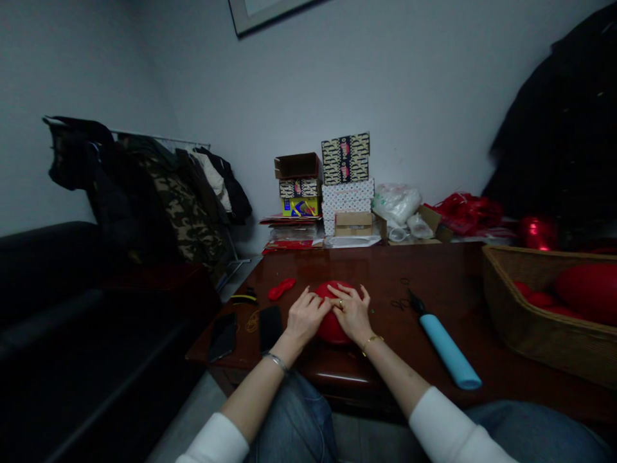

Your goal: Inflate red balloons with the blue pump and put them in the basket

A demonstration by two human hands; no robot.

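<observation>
A red inflated balloon [331, 326] rests on the dark wooden table [434, 283] near its front edge. My left hand [305, 316] and my right hand [352, 311] both lie over its top, fingers curled and meeting at the middle as they grip it. A ring shows on my right hand, with a bracelet on each wrist. A small flat red balloon [281, 288] lies on the table just left of the hands. A blue hand pump [443, 344] with a black nozzle lies to the right.
A wicker basket [530, 315] holding red balloons stands at right. Two dark phones [222, 335] and a yellow-black tool [243, 298] lie at left. Stacked boxes [337, 186] and bags line the wall. Coats hang on a rack [159, 186] beside a dark sofa [58, 321].
</observation>
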